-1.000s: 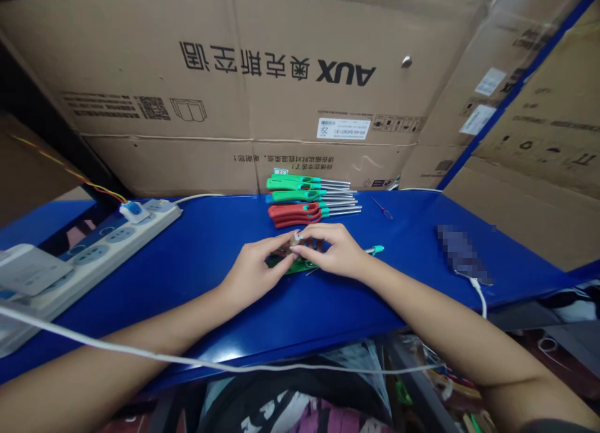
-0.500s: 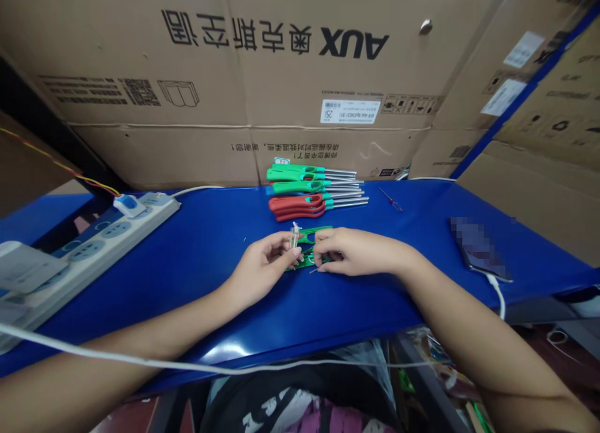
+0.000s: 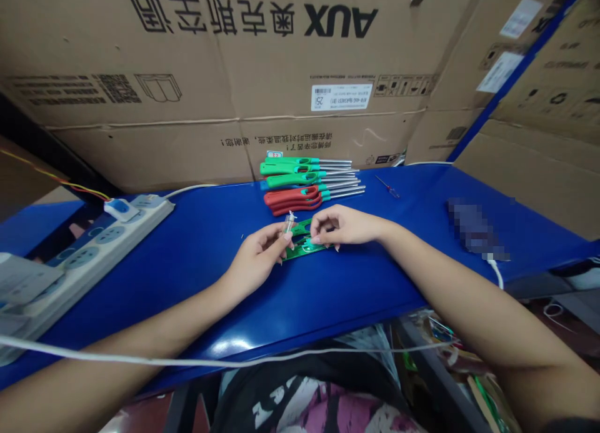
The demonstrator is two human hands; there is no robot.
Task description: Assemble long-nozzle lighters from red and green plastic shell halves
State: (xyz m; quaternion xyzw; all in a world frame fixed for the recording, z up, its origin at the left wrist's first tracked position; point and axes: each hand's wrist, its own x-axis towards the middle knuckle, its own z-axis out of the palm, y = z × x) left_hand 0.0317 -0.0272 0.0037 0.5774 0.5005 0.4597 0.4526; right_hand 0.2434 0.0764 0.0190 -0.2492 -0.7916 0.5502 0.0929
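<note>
Between the thumb and fingers of my left hand (image 3: pixel 255 255) is a small clear lighter fuel tank (image 3: pixel 288 223) with a white top, tilted slightly to the right. My right hand (image 3: pixel 349 225) is closed in a pinch over the open green lighter casing (image 3: pixel 294 253); what its fingertips grip is hidden or too small to name. Teal parts and a thin white wire (image 3: pixel 308 248) show inside the casing, under these fingertips. Behind both hands lies a pile of finished-looking stick lighters, with red handles (image 3: pixel 293 199) in front of green handles (image 3: pixel 285 180), their metal tubes pointing right.
At the left is a white power strip (image 3: pixel 105 236) with plugs. A small screwdriver (image 3: pixel 388 186) lies right of the lighters, and a phone (image 3: pixel 475 230) on a white cable farther right. Cardboard (image 3: pixel 262 77) walls the blue table (image 3: pixel 187 283). A white cord (image 3: pixel 197 362) crosses in front.
The fuel tank leans more to the right now. A thin metal piece under my right fingertips no longer shows, and that hand has shifted over the casing. The whole view has moved slightly.
</note>
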